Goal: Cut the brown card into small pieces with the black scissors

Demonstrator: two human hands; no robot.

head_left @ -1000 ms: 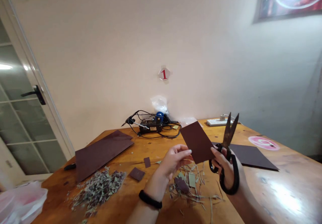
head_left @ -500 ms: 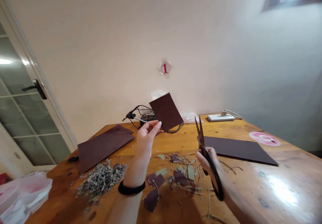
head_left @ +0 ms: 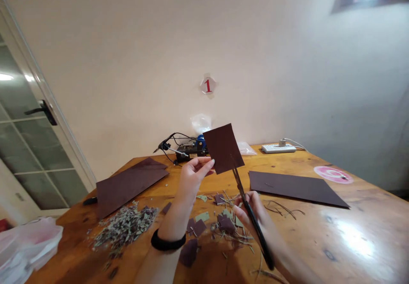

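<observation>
In the head view, the left hand [head_left: 193,175] pinches a brown card [head_left: 222,145] at its lower left side, holding it up over the table [head_left: 315,233]. The right hand [head_left: 257,207] grips scissors [head_left: 255,228], blades at the card's lower edge. The step looks like cutting; a clean snip calls for keeping the card steady.

The brown card [head_left: 222,147] looks like smooth, matt paper. The scissors [head_left: 254,224] have dulled metal blades and smooth black handles. Under the scissors, the bench [head_left: 313,241] is glossy wood. Left of the scissors, a heap of shreds [head_left: 128,226] looks rough; beyond them, a clear bag [head_left: 201,123] is crinkled plastic.
</observation>
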